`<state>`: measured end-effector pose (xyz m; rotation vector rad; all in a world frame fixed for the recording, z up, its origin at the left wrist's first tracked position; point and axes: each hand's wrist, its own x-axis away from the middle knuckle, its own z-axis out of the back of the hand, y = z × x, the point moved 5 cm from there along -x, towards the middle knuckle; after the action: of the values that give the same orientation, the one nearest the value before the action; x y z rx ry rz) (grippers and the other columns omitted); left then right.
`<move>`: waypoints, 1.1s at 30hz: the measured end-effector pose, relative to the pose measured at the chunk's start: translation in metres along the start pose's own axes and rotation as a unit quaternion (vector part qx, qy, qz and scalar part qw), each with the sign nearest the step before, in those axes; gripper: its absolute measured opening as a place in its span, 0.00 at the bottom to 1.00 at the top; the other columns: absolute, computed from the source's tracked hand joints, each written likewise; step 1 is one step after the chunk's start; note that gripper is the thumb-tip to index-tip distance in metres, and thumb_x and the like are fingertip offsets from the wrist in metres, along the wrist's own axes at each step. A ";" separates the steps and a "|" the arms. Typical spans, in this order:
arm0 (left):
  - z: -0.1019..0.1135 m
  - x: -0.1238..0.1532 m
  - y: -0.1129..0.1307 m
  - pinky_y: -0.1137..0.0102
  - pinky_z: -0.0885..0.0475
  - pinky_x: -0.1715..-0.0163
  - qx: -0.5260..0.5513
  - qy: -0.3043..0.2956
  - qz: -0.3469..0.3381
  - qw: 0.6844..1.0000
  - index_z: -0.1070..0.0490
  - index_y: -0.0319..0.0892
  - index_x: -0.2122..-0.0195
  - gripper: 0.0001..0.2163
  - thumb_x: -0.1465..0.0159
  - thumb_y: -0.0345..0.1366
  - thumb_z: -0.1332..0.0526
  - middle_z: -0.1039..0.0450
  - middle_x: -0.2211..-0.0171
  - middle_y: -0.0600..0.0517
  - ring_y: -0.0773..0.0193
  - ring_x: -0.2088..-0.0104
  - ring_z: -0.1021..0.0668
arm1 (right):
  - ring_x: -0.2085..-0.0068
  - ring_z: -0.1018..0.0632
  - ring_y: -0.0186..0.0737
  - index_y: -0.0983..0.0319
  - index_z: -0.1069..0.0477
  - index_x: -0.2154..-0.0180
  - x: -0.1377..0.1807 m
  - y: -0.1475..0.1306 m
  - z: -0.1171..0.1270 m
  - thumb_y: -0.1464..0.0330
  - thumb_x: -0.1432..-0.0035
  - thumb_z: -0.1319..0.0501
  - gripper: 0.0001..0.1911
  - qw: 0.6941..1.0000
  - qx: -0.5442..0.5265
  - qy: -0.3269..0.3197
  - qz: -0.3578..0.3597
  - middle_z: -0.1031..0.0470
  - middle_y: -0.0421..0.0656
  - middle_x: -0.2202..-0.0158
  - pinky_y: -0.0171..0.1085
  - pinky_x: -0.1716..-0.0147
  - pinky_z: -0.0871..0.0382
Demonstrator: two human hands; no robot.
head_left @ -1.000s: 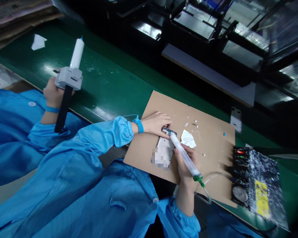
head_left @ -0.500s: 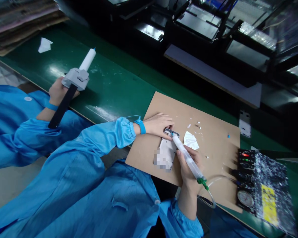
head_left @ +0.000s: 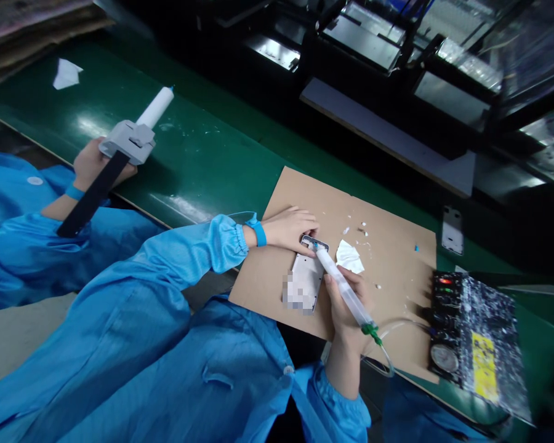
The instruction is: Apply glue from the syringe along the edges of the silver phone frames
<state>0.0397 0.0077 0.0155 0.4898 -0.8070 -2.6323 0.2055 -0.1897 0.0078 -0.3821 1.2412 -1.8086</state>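
My left hand presses its fingers on the top edge of a silver phone frame that lies flat on a brown cardboard sheet. My right hand grips a clear syringe dispenser like a pen. Its tip touches the frame's upper right corner. A green fitting and a clear tube run from the syringe's rear end to the right.
A crumpled white wipe lies right of the frame. A black control box sits at the cardboard's right edge. On the green conveyor belt, a co-worker's hand at left holds a grey glue gun. A small plate lies further right.
The co-worker's glue gun tilted from upright to leaning right and lowered toward the belt. My hands, the syringe and the frame stay nearly as they were.
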 end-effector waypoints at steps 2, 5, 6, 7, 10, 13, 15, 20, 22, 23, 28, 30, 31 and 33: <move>0.001 0.000 0.000 0.60 0.39 0.52 0.001 -0.001 0.001 1.000 0.26 0.45 0.59 0.19 0.31 0.58 0.32 0.20 0.58 0.50 0.54 0.55 0.23 | 0.61 0.14 0.49 0.61 0.17 0.54 0.000 0.001 0.000 0.46 0.43 0.23 0.28 1.000 -0.005 0.003 0.003 0.13 0.51 0.57 0.45 0.62 0.17; 0.000 0.000 0.000 0.60 0.39 0.52 0.000 -0.002 0.002 1.000 0.26 0.45 0.59 0.19 0.31 0.58 0.32 0.20 0.58 0.50 0.54 0.55 0.23 | 0.60 0.14 0.51 0.61 0.17 0.55 -0.001 -0.002 0.000 0.45 0.43 0.23 0.27 1.000 0.005 0.013 0.018 0.13 0.51 0.57 0.48 0.58 0.17; 0.000 0.000 0.000 0.60 0.39 0.52 -0.002 -0.002 0.004 1.000 0.26 0.45 0.59 0.19 0.31 0.58 0.32 0.20 0.58 0.50 0.54 0.55 0.23 | 0.59 0.14 0.51 0.61 0.17 0.56 -0.001 -0.003 0.000 0.46 0.43 0.23 0.27 1.000 0.009 0.014 0.023 0.13 0.51 0.57 0.48 0.58 0.17; 0.000 0.000 0.000 0.60 0.39 0.52 -0.004 -0.003 0.005 1.000 0.26 0.45 0.59 0.20 0.31 0.58 0.32 0.20 0.59 0.50 0.54 0.55 0.23 | 0.59 0.14 0.51 0.61 0.17 0.56 -0.001 -0.005 0.001 0.47 0.43 0.24 0.26 1.000 0.011 0.013 0.025 0.13 0.51 0.57 0.48 0.58 0.17; -0.001 0.000 0.000 0.60 0.39 0.52 -0.005 -0.006 0.008 1.000 0.26 0.45 0.59 0.20 0.32 0.58 0.31 0.20 0.59 0.50 0.54 0.56 0.23 | 0.60 0.14 0.50 0.62 0.16 0.55 -0.001 -0.009 0.001 0.49 0.42 0.24 0.25 1.000 0.005 0.001 0.022 0.13 0.51 0.58 0.45 0.60 0.17; -0.001 0.000 0.000 0.61 0.39 0.52 -0.003 -0.002 0.007 1.000 0.26 0.45 0.59 0.19 0.32 0.57 0.31 0.21 0.59 0.50 0.54 0.55 0.23 | 0.61 0.14 0.49 0.62 0.17 0.55 0.000 -0.010 0.002 0.50 0.42 0.24 0.24 1.000 -0.005 0.002 0.015 0.13 0.51 0.58 0.44 0.62 0.18; 0.000 0.000 0.000 0.61 0.39 0.52 -0.002 0.000 0.005 1.000 0.26 0.45 0.59 0.19 0.32 0.57 0.31 0.21 0.59 0.50 0.55 0.55 0.23 | 0.62 0.14 0.48 0.62 0.17 0.55 0.000 -0.008 0.003 0.50 0.42 0.24 0.24 1.000 -0.002 0.007 0.011 0.13 0.51 0.58 0.43 0.63 0.18; -0.001 0.000 -0.001 0.61 0.38 0.52 -0.003 0.000 0.003 1.000 0.25 0.45 0.59 0.19 0.32 0.56 0.30 0.21 0.59 0.51 0.55 0.56 0.23 | 0.62 0.14 0.48 0.61 0.17 0.55 0.000 -0.004 0.002 0.48 0.43 0.24 0.25 1.000 -0.005 0.010 0.008 0.13 0.51 0.58 0.44 0.62 0.18; -0.001 0.000 -0.001 0.61 0.39 0.52 -0.004 -0.001 0.003 1.000 0.25 0.45 0.59 0.19 0.32 0.56 0.30 0.21 0.59 0.51 0.55 0.56 0.23 | 0.61 0.14 0.48 0.61 0.17 0.55 0.000 -0.003 0.002 0.48 0.42 0.24 0.26 1.000 -0.005 0.010 0.005 0.13 0.51 0.57 0.45 0.61 0.18; -0.001 0.000 -0.001 0.61 0.39 0.53 -0.004 -0.001 0.004 1.000 0.25 0.45 0.59 0.19 0.32 0.56 0.30 0.21 0.59 0.51 0.55 0.56 0.23 | 0.61 0.14 0.49 0.61 0.17 0.54 0.001 -0.003 0.002 0.48 0.42 0.24 0.26 1.000 -0.005 0.009 0.003 0.13 0.51 0.57 0.45 0.60 0.18; 0.000 0.000 0.000 0.61 0.39 0.52 -0.007 -0.004 0.005 1.000 0.26 0.45 0.59 0.19 0.32 0.57 0.31 0.21 0.59 0.50 0.55 0.56 0.23 | 0.61 0.14 0.47 0.61 0.18 0.54 0.001 -0.007 0.003 0.50 0.41 0.24 0.24 1.000 -0.007 -0.002 0.007 0.13 0.51 0.57 0.43 0.61 0.18; 0.000 0.000 0.000 0.61 0.39 0.52 -0.007 -0.006 0.006 1.000 0.26 0.45 0.59 0.19 0.31 0.57 0.31 0.21 0.59 0.50 0.55 0.55 0.23 | 0.61 0.14 0.47 0.61 0.18 0.54 0.001 -0.009 0.003 0.51 0.40 0.24 0.22 1.000 -0.008 -0.003 0.013 0.13 0.51 0.57 0.43 0.61 0.18; 0.000 0.000 0.000 0.61 0.39 0.52 -0.006 -0.007 0.007 1.000 0.26 0.45 0.59 0.20 0.31 0.57 0.31 0.21 0.59 0.50 0.55 0.55 0.23 | 0.61 0.14 0.48 0.61 0.17 0.54 0.001 -0.009 0.004 0.52 0.40 0.24 0.22 1.000 -0.008 -0.001 0.016 0.13 0.51 0.57 0.44 0.61 0.18; 0.000 0.000 0.000 0.61 0.38 0.52 -0.005 -0.008 0.009 1.000 0.26 0.45 0.59 0.20 0.31 0.58 0.32 0.20 0.59 0.50 0.55 0.55 0.23 | 0.62 0.14 0.48 0.61 0.17 0.54 0.000 -0.010 0.004 0.51 0.40 0.24 0.22 1.000 -0.005 0.004 0.020 0.13 0.51 0.57 0.44 0.61 0.18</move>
<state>0.0397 0.0077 0.0155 0.4580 -0.7989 -2.6257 0.2027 -0.1912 0.0184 -0.3548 1.2557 -1.7723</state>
